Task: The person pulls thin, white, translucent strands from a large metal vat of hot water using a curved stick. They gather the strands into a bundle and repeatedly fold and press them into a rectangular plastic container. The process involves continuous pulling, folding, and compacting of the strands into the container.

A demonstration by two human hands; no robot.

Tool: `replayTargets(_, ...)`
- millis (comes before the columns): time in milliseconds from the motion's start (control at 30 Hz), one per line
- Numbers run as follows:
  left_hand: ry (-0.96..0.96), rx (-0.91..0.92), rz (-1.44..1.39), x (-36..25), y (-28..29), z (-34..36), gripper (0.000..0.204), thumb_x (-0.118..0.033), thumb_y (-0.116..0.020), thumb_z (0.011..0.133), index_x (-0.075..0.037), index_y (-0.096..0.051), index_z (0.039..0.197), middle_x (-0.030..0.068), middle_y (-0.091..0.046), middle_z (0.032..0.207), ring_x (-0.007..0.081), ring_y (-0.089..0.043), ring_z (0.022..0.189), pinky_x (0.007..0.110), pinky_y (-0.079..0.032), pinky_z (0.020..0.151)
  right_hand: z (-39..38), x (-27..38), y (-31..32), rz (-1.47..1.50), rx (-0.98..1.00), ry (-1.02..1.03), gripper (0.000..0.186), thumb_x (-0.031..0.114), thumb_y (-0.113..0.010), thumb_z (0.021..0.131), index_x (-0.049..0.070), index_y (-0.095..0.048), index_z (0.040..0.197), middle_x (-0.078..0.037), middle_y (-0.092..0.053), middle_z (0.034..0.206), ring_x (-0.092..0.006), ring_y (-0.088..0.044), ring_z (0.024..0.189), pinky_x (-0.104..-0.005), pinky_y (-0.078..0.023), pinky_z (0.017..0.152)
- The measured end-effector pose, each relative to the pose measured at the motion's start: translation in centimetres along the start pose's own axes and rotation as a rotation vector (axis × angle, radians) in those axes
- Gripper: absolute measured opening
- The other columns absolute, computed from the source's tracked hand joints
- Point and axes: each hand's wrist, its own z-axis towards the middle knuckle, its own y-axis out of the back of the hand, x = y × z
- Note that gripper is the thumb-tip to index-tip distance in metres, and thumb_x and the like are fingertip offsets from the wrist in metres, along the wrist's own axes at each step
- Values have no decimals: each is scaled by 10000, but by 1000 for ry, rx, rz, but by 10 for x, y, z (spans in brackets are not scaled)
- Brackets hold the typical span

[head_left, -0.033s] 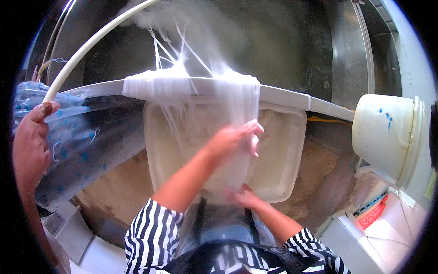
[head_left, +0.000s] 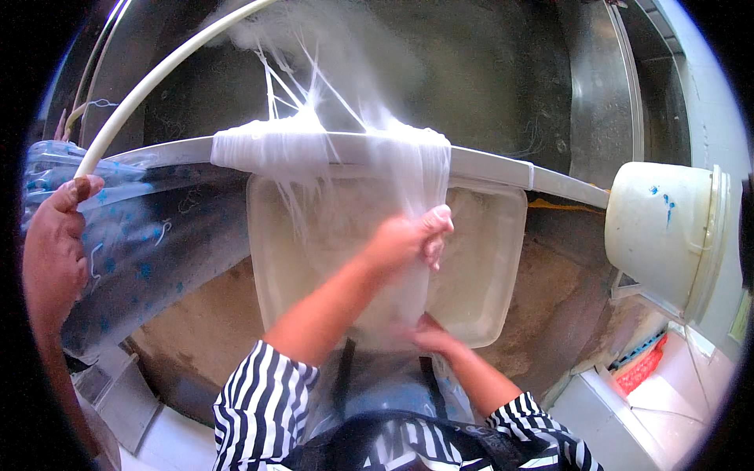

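Over the pale rim of a metal-walled tank hangs a bundle of fine white strands, running down in front of a translucent tub. The left hand is curled closed around it partway down. The right hand sits lower, near its faint tail; blur hides whether those fingers grip or lie loose.

A firm but not crushing left grip seems best, with the lower hand sliding evenly so the strands lie parallel. Any pull should be gentle where the bundle bends over the rim, since threads this thin could snag or snap. The neighbouring clump deserves care too, as loose threads stretch from it into the tank.

The left palm is turned out of sight, and the bundle's lower end dissolves into blur. At far left, another person's hand holds a cream hose, cut off at the top edge. Whether the strands are noodle or fibre, I cannot tell.
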Motion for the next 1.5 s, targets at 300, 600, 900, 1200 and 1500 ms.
replayTargets(300,33,31,804,190,-34,-62,287,-293,-441,824,-28,-549,845,149,-560,748,217,-528,715,352,-424,682,29,184,99,811,221,319,403,359,-388,842,33,-456,1069,-104,-528,846,-163,-503,735,-304,-399,667)
replayTargets(600,251,-126,562,275,16,-86,241,-280,-457,831,-55,-542,822,41,-543,654,147,-505,601,308,-427,561,-10,-30,35,510,-158,-154,209,295,-509,805,90,-529,837,20,-481,640,-83,-447,559,-229,-363,483)
replayTargets(900,470,-122,410,301,39,-99,258,-296,-503,816,-42,-528,775,5,-468,539,118,-449,459,278,-387,425,19,-181,-2,723,-245,-480,190,260,-488,815,99,-498,713,6,-499,634,-115,-475,553,-255,-391,497)
replayTargets(1200,639,-45,677,291,54,-100,352,-360,-497,804,-13,-541,846,51,-509,594,129,-479,471,296,-419,474,57,-92,83,-342,-853,188,621,246,-611,723,14,-316,1218,-151,-356,1236,-275,-316,1163,-354,-221,972)
replayTargets(1500,579,-228,1118,285,34,-89,567,-473,-386,789,42,-497,997,265,-507,980,394,-486,926,452,-390,790,93,147,115,120,-371,651,526,259,-698,625,66,-475,1061,-79,-483,1037,-175,-426,999,-321,-313,893)
